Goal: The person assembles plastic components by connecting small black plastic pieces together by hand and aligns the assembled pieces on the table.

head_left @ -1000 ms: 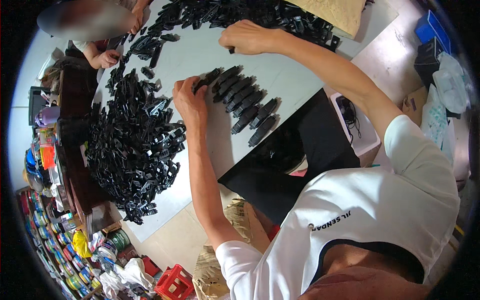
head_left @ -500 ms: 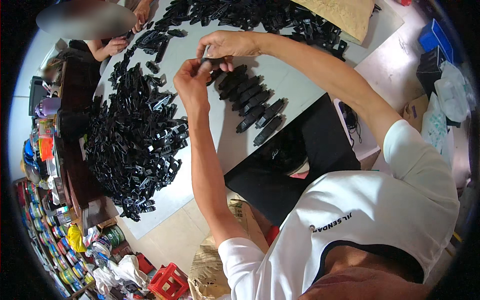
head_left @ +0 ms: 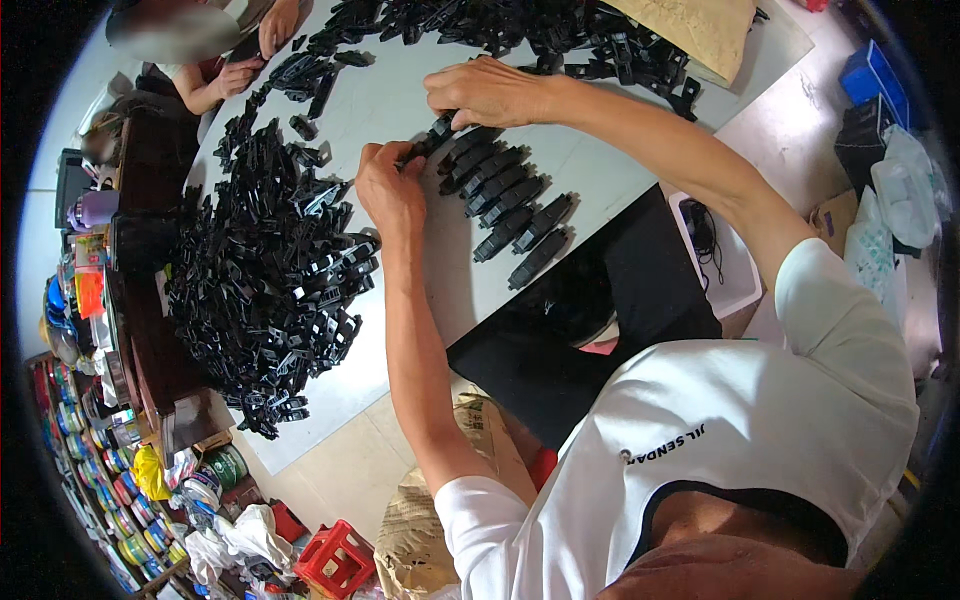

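Observation:
Between my two hands lies a small, elongated black plastic part (head_left: 433, 136), at the far end of a row of similar parts. My left hand (head_left: 391, 188) pinches its near left end with thumb and fingers. At the other end, the fingers of my right hand (head_left: 488, 93) close on it, palm turned down. Alongside runs the row of black plastic parts (head_left: 505, 195), set side by side at a slant on the white table (head_left: 345, 395). A large heap of loose black parts (head_left: 270, 290) spreads to the left of my left forearm.
More black parts (head_left: 480, 25) cover the table's far side, beside a brown paper sack (head_left: 705, 35). Far left, a co-worker's hands (head_left: 240, 76) are at the table edge. A white bin (head_left: 745, 285) stands right of my lap; a red plastic crate (head_left: 335, 560) sits low left.
Both hands have come down from holding the part raised to the row's far end. My right hand has shifted right and my left hand slightly nearer me.

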`<state>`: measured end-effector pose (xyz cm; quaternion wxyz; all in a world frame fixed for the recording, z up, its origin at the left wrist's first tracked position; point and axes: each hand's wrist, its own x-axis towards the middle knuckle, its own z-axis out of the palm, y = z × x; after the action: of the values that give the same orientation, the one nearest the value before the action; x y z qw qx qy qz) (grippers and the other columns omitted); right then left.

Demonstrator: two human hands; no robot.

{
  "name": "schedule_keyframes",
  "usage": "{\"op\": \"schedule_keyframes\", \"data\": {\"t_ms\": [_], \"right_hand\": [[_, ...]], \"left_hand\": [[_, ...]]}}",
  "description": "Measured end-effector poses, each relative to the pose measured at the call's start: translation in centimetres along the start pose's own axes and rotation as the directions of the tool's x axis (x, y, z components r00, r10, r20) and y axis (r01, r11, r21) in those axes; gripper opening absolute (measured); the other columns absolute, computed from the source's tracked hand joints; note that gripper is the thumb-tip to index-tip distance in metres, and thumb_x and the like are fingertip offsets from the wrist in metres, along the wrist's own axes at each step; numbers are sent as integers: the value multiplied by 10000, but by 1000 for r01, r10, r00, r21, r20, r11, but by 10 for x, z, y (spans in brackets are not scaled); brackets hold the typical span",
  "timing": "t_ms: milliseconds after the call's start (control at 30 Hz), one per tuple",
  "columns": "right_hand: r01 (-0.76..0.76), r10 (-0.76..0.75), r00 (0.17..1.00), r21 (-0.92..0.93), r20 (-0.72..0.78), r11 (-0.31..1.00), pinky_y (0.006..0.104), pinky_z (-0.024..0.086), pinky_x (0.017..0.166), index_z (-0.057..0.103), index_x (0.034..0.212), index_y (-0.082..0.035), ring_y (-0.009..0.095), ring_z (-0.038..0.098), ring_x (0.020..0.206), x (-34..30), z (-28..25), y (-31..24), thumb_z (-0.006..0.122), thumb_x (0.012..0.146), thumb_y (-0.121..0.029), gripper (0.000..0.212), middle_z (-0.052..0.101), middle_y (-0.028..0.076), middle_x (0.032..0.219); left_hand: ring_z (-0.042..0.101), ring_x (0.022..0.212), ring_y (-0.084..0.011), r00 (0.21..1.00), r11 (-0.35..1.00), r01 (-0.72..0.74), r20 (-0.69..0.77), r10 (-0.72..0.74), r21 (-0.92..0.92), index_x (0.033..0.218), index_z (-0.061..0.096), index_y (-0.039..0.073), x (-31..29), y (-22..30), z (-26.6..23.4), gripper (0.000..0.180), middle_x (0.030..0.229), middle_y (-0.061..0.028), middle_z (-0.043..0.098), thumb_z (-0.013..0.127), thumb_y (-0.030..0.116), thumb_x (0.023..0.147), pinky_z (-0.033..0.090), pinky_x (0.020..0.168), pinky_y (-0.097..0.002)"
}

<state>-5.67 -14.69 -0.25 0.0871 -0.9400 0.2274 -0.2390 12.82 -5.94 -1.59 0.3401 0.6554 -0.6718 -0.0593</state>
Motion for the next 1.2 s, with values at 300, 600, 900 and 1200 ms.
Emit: {"op": "schedule_keyframes", "data": {"t_ms": [300, 600, 900, 1200], "right_hand": [[68, -93, 989, 216, 111, 974, 423, 416, 680, 488, 742, 52, 336, 562, 773, 9, 3, 8, 687, 695, -36, 223, 518, 133, 791], [51, -70, 991, 165, 111, 985, 392, 393, 887, 650, 1049, -155, 253, 483, 1098, -10, 20, 3, 530, 887, -390, 309, 545, 70, 1129], [-211, 213, 976, 29, -48, 977, 437, 340, 982, 655, 1072, -136, 295, 439, 1151, -83, 19, -99, 647, 795, -335, 341, 497, 114, 1223], [78, -104, 981, -161, -162, 984, 437, 368, 962, 605, 1111, -167, 294, 426, 1191, -155, 32, -139, 613, 800, -360, 366, 469, 130, 1267]], "left_hand": [[595, 719, -313, 999, 997, -34, -13, 34, -73, 832, 702, 25, 3, 8, 12, 200, 791, -130, 601, 715, -16, 636, 461, 673, -367], [594, 565, -174, 958, 839, 285, 165, -235, -463, 745, 625, -12, -93, 70, -25, 460, 606, -108, 594, 499, 385, 940, 449, 506, -309], [208, 1313, -499, 746, -881, 275, 664, -57, -385, 1398, 177, 24, -218, 132, 20, 868, 1392, -364, 151, 572, 545, 827, 280, 1055, -593], [111, 1385, -416, 681, -923, 202, 724, -108, -327, 1452, 170, 117, -233, 98, 40, 719, 1509, -180, 112, 250, 604, 929, 157, 1090, -629]]}}
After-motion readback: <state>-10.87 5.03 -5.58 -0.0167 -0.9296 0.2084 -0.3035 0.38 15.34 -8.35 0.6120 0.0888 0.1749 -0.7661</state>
